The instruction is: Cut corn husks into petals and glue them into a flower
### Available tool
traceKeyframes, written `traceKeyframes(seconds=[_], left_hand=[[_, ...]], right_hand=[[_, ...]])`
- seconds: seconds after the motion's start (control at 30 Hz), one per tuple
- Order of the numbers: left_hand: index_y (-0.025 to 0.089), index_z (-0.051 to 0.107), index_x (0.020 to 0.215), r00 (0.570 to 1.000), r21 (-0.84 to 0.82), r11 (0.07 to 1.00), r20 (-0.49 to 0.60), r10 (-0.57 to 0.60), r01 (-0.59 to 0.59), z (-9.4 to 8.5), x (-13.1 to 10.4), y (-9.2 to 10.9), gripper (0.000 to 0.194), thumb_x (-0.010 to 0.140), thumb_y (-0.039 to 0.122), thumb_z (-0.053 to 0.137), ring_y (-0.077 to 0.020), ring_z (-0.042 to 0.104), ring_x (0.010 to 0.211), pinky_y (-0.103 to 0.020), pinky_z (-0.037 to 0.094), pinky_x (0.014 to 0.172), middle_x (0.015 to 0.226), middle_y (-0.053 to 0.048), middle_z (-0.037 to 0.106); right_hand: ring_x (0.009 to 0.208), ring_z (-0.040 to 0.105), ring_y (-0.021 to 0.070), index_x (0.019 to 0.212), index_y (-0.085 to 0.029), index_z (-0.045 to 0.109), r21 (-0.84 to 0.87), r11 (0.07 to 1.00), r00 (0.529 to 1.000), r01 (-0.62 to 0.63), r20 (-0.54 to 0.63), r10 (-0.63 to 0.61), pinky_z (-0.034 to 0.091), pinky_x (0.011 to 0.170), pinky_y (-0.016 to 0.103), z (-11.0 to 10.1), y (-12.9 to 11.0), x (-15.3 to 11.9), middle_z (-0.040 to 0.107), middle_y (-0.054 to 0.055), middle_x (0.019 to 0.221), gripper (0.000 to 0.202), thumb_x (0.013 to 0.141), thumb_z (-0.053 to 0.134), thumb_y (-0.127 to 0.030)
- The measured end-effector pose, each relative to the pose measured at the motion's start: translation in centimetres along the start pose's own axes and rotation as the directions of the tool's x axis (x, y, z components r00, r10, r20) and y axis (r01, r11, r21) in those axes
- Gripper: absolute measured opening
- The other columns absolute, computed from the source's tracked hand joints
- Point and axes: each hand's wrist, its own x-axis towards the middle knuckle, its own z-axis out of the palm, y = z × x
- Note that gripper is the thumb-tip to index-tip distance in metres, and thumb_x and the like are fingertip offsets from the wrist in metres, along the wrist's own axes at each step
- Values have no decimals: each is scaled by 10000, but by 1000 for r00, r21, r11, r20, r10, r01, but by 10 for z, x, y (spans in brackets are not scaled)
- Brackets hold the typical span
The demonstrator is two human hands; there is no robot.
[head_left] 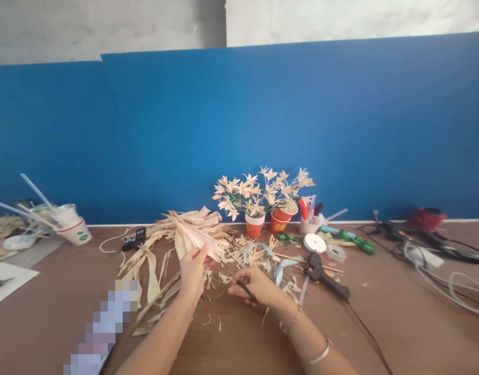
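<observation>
My left hand (193, 273) pinches a pale, dried corn husk (194, 234) near its right end, thumb on top. The husk fans out to the upper left, over a pile of dry husks (157, 271). In my right hand (258, 286) is a pair of scissors (246, 290) with a dark handle; its thin blades point up and left towards the husk's right end. Whether the blades touch the husk I cannot tell. Small cut scraps (219, 324) lie on the table under and around both hands.
Husk flowers (258, 195) stand in red paper cups (255, 227) at the back. To the right lie a glue gun (325, 276) with its cord, a white tape roll (315, 242), green bundles (362, 244) and cables. A white cup (75, 229) tilts at left; a blue partition (239, 125) rises behind.
</observation>
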Motion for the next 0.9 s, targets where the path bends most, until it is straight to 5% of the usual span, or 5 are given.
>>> traceKeyframes(seconds=[0.9], left_hand=[[99,635,617,999,-121,991,-16,-52,50,5,-6,-6,340,478,351,815,-119,587,510,-241,519,534,562,-34,627]], right_hand=[[284,377,46,660,-155,548,33,999,999,-9,-42,10,269,277,137,6,6,5,470,-86,358,371,601,758,-454]])
